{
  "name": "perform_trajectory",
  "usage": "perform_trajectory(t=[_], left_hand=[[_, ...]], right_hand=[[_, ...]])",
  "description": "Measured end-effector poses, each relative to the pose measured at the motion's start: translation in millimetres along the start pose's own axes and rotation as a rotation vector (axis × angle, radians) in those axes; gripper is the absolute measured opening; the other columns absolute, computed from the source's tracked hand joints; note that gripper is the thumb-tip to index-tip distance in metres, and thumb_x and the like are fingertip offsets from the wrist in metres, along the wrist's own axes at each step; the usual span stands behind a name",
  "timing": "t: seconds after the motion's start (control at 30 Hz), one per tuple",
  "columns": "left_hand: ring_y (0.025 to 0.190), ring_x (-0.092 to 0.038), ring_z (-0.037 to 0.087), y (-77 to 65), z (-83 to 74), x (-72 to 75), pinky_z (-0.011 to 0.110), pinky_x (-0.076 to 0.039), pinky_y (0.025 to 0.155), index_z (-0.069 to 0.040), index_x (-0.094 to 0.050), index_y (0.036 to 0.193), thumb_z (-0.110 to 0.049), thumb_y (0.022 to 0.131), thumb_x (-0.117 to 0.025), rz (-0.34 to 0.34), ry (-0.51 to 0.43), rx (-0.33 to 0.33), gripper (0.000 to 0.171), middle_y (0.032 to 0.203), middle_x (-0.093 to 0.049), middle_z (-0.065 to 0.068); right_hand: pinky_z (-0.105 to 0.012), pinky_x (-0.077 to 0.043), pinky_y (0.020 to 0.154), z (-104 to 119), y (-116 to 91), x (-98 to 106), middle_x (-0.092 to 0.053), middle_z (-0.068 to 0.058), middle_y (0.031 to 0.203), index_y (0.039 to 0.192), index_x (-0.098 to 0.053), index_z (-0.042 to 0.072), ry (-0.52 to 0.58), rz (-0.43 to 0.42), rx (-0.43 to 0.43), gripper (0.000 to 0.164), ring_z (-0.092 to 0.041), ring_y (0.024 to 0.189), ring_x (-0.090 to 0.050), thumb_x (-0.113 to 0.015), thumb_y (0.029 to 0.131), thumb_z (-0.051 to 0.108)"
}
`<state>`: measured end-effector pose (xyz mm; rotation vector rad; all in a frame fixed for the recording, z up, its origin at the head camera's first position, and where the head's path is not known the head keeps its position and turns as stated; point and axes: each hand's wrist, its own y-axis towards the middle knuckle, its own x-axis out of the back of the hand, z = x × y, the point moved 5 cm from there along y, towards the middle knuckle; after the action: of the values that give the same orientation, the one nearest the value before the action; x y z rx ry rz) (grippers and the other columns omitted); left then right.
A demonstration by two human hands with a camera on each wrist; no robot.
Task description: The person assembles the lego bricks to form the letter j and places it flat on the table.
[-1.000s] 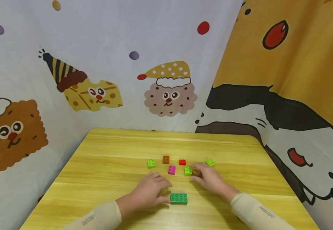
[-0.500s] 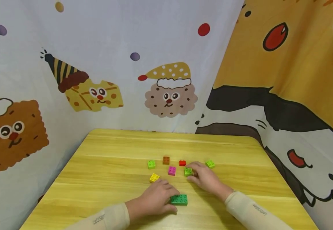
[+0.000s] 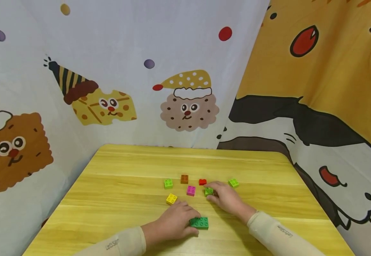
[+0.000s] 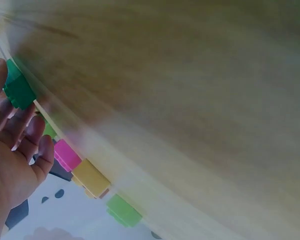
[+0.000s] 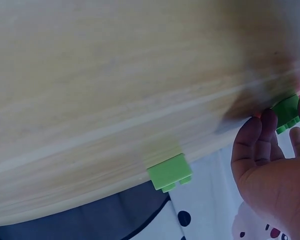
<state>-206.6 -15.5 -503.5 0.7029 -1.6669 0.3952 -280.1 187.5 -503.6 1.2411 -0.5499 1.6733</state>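
At the near side of the table, my left hand (image 3: 177, 221) holds a dark green eight-stud toy brick (image 3: 200, 223) by its left end. In the left wrist view the thumb lies on one side of this brick and the fingers on the other. My right hand (image 3: 228, 198) pinches a small lime green brick (image 3: 208, 192) between thumb and fingers, partly covering its right side. A red brick (image 3: 202, 182) lies just beyond the right fingertips. To the left of the pinched brick is a pink brick (image 3: 191, 191), and a yellow brick (image 3: 171, 199) lies just past the left knuckles.
A brown brick (image 3: 184, 179) and a lime green brick (image 3: 168, 184) lie farther back on the left. Another lime green brick (image 3: 233, 183) lies behind the right hand. The wooden table (image 3: 134, 163) ends against a printed cloth (image 3: 124, 42) at the back.
My left hand has moved right onto the dark green brick, uncovering the yellow brick. The right hand has moved slightly left, and its fingers have come round the lime green brick.
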Motion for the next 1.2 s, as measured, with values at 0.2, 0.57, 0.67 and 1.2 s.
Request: perform_trajectory(t=[0.2, 0.57, 0.67, 1.2], left_hand=[[0.117, -0.065, 0.010, 1.8, -0.7, 1.3, 0.050, -0.052, 0.111, -0.029, -0.073, 0.130, -0.055, 0.096, -0.073, 0.002, -0.022, 0.027, 0.043, 0.129, -0.075, -0.013], [0.112, -0.066, 0.007, 3.1, -0.7, 0.3, 0.044, -0.054, 0.106, -0.029, -0.074, 0.128, -0.052, 0.096, -0.075, 0.017, -0.035, 0.054, 0.040, 0.126, -0.076, -0.014], [0.113, -0.066, 0.008, 3.5, -0.2, -0.9, 0.047, -0.054, 0.107, -0.029, -0.074, 0.129, -0.052, 0.096, -0.075, 0.019, -0.038, 0.061, 0.040, 0.126, -0.076, -0.014], [0.107, -0.067, 0.004, 2.5, -0.6, 0.4, 0.026, -0.053, 0.094, -0.025, -0.075, 0.126, -0.050, 0.095, -0.077, 0.003, -0.066, 0.038, 0.039, 0.122, -0.078, -0.013]], right_hand=[[-0.031, -0.061, 0.084, 0.3, 2.3, -3.1, -0.074, -0.004, 0.132, 0.136, -0.071, 0.019, -0.015, -0.012, 0.001, 0.041, -0.012, 0.097, -0.069, -0.080, 0.097, 0.025], [-0.044, -0.062, 0.097, 1.7, 3.8, -6.6, -0.075, -0.007, 0.132, 0.133, -0.072, 0.017, -0.027, -0.029, 0.009, 0.039, -0.027, 0.120, -0.073, -0.081, 0.096, 0.019], [-0.044, -0.062, 0.097, 2.0, 4.1, -7.1, -0.075, -0.006, 0.133, 0.133, -0.072, 0.017, -0.027, -0.031, 0.007, 0.039, -0.027, 0.120, -0.073, -0.081, 0.096, 0.019], [-0.045, -0.061, 0.101, 3.0, 2.1, -6.8, -0.075, -0.007, 0.134, 0.134, -0.072, 0.016, -0.005, -0.012, -0.011, 0.040, -0.029, 0.124, -0.072, -0.081, 0.096, 0.021]])
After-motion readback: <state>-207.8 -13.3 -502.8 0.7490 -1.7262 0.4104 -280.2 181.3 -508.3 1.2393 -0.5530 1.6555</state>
